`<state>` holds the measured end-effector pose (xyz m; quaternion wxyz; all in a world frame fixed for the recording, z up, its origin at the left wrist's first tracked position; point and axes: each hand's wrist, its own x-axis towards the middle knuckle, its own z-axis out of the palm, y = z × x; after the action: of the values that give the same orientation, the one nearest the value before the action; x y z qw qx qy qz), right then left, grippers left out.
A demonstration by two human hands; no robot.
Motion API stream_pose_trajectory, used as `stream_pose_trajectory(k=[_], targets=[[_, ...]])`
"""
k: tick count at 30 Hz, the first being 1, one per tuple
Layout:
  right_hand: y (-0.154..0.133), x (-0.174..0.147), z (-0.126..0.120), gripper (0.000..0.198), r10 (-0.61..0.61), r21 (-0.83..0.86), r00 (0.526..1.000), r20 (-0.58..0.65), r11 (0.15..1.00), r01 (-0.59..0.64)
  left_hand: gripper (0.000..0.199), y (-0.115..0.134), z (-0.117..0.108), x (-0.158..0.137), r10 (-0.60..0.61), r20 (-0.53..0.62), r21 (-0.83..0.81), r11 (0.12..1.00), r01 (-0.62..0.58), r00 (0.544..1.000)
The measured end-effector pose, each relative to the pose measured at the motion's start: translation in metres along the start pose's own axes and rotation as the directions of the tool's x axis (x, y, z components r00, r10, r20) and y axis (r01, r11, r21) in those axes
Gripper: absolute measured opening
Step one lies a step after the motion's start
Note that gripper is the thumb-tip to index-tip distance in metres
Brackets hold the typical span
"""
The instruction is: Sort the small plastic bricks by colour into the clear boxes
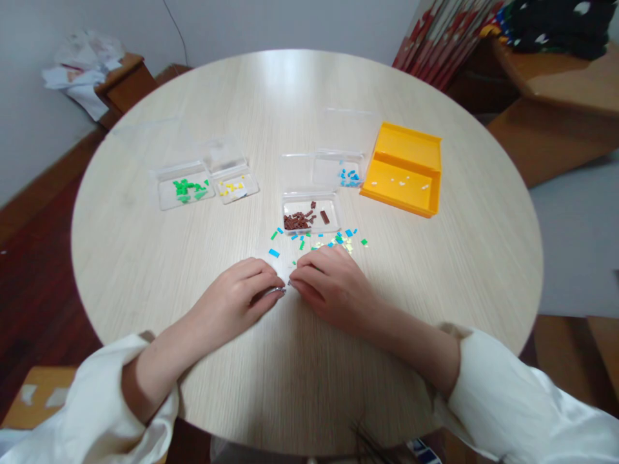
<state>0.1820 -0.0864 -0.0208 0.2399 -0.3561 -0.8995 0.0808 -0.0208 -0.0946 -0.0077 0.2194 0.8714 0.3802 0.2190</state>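
Over the near middle of the table, my left hand (239, 290) is closed in a pinch on a small silvery-grey piece (277, 290). Only its edge shows between thumb and fingers. My right hand (333, 283) faces it, a short gap away, its fingers pinched together at a tiny greyish bit too small to name. Loose blue, green and pale yellow toy bricks lie just beyond the hands, among them a flat blue brick (274, 253). Behind them, a clear plastic box (331, 227) holds brown bricks (297, 221).
Farther left stand clear boxes with green bricks (186, 189) and yellow bricks (232, 187). Blue bricks (349, 176) lie in another clear box, beside an open yellow case (409, 154) with several white bits. All rest on a round wooden table (145, 258).
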Motion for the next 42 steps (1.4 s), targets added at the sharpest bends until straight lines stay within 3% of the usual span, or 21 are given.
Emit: stream_pose_trajectory(k=[25,42], targets=[[-0.0023,-0.0002,0.0045,0.017,-0.035,-0.049,0.999,0.015,0.998,0.035,0.012,0.0008,-0.0003,0.0002,0.008,-0.015,-0.014,1.000,-0.008,1.000],[-0.0050,0.0057,0.0085,0.020,-0.036,-0.139,0.999,0.010,0.990,0.038,0.017,0.0048,-0.0068,-0.0003,-0.077,0.036,0.028,0.997,0.076,0.996]])
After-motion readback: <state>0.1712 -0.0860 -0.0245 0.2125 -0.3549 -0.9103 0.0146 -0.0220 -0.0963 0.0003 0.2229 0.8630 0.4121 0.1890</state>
